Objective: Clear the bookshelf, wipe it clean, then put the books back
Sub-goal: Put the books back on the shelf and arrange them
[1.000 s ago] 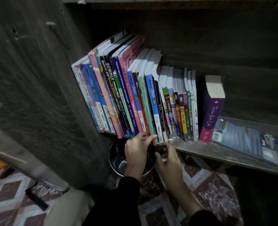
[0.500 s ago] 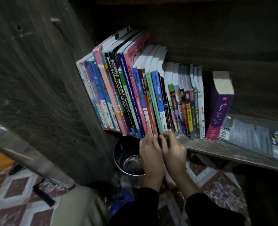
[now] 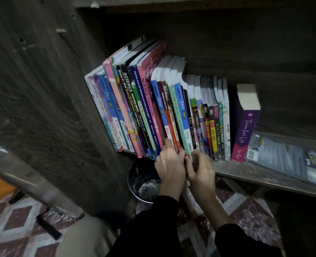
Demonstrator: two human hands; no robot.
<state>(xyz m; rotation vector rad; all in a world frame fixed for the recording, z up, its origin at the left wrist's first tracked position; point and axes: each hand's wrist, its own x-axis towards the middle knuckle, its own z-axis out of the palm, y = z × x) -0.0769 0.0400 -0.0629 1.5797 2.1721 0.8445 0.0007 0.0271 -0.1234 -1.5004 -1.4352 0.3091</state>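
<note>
A: Looking for the books (image 3: 153, 112), where are they standing?

B: They are standing in a row on the shelf (image 3: 246, 171), leaning toward 11 o'clock against the side panel (image 3: 51, 108). A purple book (image 3: 246, 125) is standing a little apart at the row's 3 o'clock end. A flat book (image 3: 287, 160) is lying at its 4 o'clock.

A: And what are the hands doing?

B: Both are sitting at the bottom of the middle spines. The left hand (image 3: 169, 166) is laying a forefinger and thumb up either side of the brown and orange spines. Whether its grip is closing on them, I cannot tell. The right hand (image 3: 200, 171) is touching the left at its 3 o'clock and curling its fingers by the green spine. It is showing blurred, so I cannot tell its grip either. A metal bucket (image 3: 144, 180) is sitting on the floor (image 3: 246, 210) at the left hand's 8 o'clock.
</note>
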